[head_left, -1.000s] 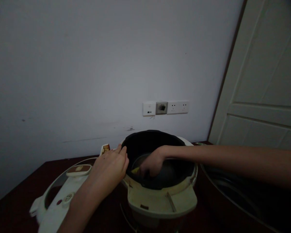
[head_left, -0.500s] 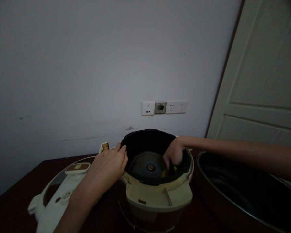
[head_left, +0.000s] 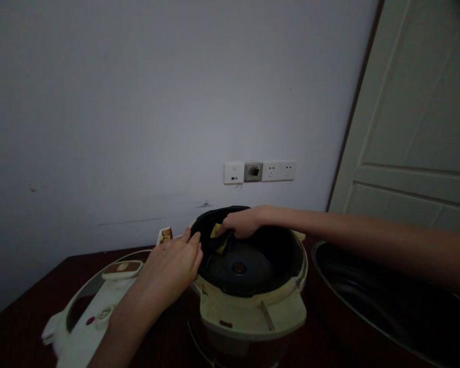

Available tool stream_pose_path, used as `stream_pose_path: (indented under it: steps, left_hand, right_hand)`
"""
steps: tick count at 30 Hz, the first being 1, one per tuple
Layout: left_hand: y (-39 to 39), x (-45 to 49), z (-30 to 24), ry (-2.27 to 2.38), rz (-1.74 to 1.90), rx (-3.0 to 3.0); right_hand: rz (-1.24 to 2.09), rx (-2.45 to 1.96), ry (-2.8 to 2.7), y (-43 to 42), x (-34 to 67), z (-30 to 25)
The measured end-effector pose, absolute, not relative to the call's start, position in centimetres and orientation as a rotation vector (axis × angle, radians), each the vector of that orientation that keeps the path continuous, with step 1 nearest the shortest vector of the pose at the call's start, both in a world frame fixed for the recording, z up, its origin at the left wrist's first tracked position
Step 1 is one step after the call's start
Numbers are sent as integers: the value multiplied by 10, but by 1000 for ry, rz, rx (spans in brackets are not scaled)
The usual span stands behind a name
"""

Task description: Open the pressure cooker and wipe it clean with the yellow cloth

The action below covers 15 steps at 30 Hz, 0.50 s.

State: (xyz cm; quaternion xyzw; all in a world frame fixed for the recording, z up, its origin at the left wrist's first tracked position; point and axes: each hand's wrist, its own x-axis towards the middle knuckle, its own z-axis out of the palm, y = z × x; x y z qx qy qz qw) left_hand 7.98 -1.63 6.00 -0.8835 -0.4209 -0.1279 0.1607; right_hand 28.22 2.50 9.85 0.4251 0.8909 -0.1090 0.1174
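Note:
An electric pressure cooker [head_left: 253, 314] with a cream rim stands uncovered in the lower middle of the view. Its black inner pot [head_left: 245, 278] has a round metal spot at the bottom centre. My left hand [head_left: 178, 255] grips the cooker's left rim, fingers bent over the edge. Inside the pot, my right hand [head_left: 241, 224] is closed on a yellow-and-dark sponge [head_left: 221, 246], pressed to the far left part of the inner wall. My right fingertips are partly hidden.
The cooker's cream lid [head_left: 82, 332] lies on the dark red table [head_left: 30, 301] at left. A large dark pan [head_left: 371, 306] stands at right, under my right forearm. Wall sockets [head_left: 278, 171] sit behind the cooker, and a pale door [head_left: 414, 128] is at right.
My right hand has moved the sponge from the right side of the pot across to its far left wall. My left hand has stayed on the rim.

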Motion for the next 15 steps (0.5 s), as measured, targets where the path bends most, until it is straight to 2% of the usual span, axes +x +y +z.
stream_pose_path:
  steps: [2, 6, 15]
  left_hand:
    - [-16, 80, 60, -1209, -350, -2518]
    - [-17, 80, 60, -1208, -339, -2516]
    - [-15, 80, 58, -1195, -348, -2494]
  right_hand:
    - [-263, 1194, 2511, 26, 276, 79]
    - [-425, 1126, 2421, 20, 279, 57]
    - [-681, 1014, 2390, -15, 298, 70]
